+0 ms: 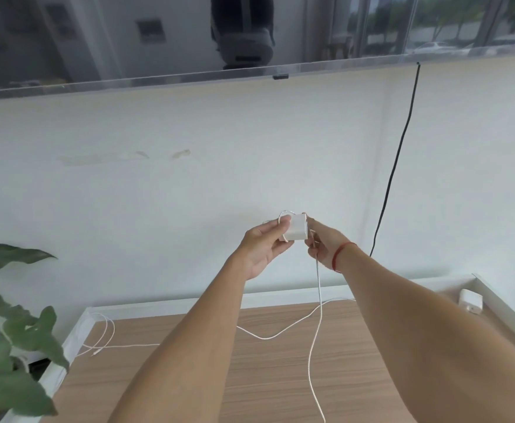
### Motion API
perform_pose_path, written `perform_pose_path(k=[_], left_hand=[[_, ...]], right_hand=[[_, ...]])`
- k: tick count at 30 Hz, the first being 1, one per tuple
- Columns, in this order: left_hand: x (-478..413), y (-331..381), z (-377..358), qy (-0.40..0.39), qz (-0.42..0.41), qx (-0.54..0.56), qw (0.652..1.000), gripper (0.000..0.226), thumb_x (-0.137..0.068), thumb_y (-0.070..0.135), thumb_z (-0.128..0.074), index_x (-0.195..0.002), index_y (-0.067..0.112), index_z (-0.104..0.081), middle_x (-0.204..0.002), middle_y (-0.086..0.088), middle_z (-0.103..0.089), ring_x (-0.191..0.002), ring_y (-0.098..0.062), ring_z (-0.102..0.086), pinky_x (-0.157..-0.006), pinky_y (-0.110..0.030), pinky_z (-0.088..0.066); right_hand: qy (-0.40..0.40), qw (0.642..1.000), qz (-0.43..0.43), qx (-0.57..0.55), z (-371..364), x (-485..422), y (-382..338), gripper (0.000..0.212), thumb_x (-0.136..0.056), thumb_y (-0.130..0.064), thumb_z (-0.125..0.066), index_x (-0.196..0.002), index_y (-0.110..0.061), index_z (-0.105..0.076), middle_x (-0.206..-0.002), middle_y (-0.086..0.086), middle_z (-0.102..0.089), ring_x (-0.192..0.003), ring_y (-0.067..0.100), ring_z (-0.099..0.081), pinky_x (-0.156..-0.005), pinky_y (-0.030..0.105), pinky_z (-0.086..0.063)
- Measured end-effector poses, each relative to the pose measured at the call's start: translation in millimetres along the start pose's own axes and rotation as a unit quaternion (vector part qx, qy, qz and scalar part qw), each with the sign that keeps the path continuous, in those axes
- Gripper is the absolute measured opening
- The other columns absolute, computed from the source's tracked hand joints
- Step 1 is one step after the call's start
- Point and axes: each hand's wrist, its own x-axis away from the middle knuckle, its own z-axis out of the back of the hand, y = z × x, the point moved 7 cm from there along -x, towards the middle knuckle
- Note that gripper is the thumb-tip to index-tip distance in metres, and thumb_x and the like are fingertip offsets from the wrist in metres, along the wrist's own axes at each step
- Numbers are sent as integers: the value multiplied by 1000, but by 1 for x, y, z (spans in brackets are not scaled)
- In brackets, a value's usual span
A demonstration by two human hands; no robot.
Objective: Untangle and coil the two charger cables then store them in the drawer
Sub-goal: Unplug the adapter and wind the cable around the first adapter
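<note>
Head view: grips white charger cube [296, 229] in left hand [262, 248] fingers, pinches its thin white cable [319, 294] in right hand [326, 247] fingers.

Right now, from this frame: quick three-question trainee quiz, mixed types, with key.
1. True or false: the white cable hanging from the right hand is fully coiled.
2. The left hand holds in its grip: A) a plant leaf B) the raised charger brick C) the black wall wire.
3. How many charger bricks are in view?
Key: 1 false; 2 B; 3 two, the other charger brick lying on the table.
</note>
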Motion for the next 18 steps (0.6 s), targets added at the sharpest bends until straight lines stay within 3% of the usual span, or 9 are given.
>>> perform_pose_path(k=[6,9,14,18], left_hand=[[-1,-8,16,49,18,-61,997,29,-87,32,-70,-110,16,-72,-104,3,-68,-101,-18,-61,-107,-41,-44],[0,-19,26,73,42,-59,995,37,-85,40,-71,-117,21,-69,-119,1,-68,-113,-23,-61,-103,-47,-39],[-1,-22,32,63,4,-33,997,36,-88,34,-69,-113,9,-71,-112,-8,-68,-93,-18,-65,-98,-30,-46],[5,-38,50,76,59,-115,989,31,-87,44,-66,-108,22,-73,-109,-3,-72,-100,-18,-67,-102,-32,-43]], right_hand=[[30,996,-28,75,-21,1,32,14,-89,-14,-53,-77,-15,-59,-62,-1,-54,-47,9,-38,-37,17,-25],[32,991,-34,126,-28,2,37,13,-86,-17,-57,-75,-14,-63,-60,-1,-56,-46,10,-40,-39,19,-26],[18,980,-59,187,-35,11,54,30,-92,-22,-44,-70,-10,-61,-60,-1,-42,-46,11,-30,-39,19,-20],[11,968,-77,237,-42,16,69,33,-91,-33,-48,-67,-12,-60,-56,-3,-35,-45,12,-23,-38,19,-17]])
